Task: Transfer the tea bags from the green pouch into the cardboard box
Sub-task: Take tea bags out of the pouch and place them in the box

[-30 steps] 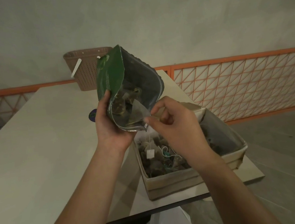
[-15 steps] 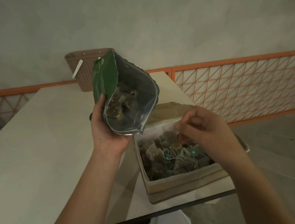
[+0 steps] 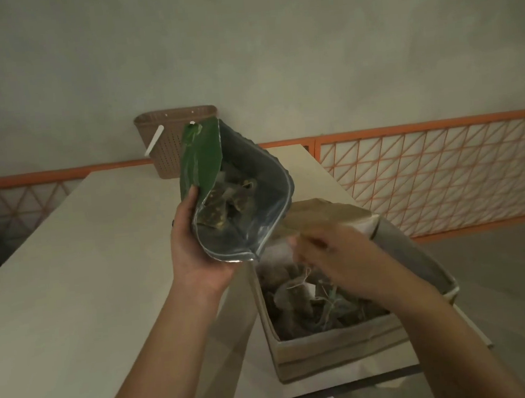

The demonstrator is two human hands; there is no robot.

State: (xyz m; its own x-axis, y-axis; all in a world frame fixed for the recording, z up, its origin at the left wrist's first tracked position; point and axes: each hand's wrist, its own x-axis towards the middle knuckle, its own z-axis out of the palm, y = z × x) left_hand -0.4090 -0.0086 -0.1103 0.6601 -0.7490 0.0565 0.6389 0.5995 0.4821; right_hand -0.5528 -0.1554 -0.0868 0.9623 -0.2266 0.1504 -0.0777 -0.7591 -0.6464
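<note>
The tea bags (image 3: 223, 202) left to move sit loose in the open mouth of the green pouch (image 3: 202, 159), which the left hand (image 3: 196, 252) grips by its lower edge, tilted up above the worktop (image 3: 71, 279). More bags already lie heaped in the cardboard box (image 3: 337, 347) just beside it, their strings tangled. The right hand (image 3: 343, 261) hangs blurred over the box with fingers curled; whether it pinches anything I cannot tell. These bags look light, soft and easily torn, so a gentle pinch on the body or the paper tag should do, though strings may snag neighbours. The pouch seems thin and floppy. A brown basket (image 3: 167, 143) stands at the far edge.
</note>
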